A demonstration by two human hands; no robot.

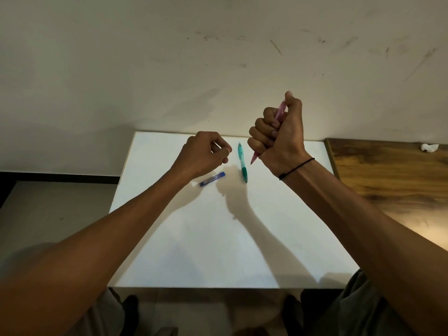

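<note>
- Up above the white table [218,238], the right hand [278,134] grips a pink pencil [280,111] in a fist, thumb on its top end, tip pointing down.
- Left hand [203,154] hovers with fingers curled; whether they pinch anything cannot be told.
- Green pencil [243,163] and blue lead case [212,182] lie apart on the table.

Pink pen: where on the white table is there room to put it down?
The near half of the table is bare, from the blue case and green pen to the front edge. The far left corner, past the left hand, is free too. It is crowded in the far middle, where the right hand holds the pink pen.
</note>
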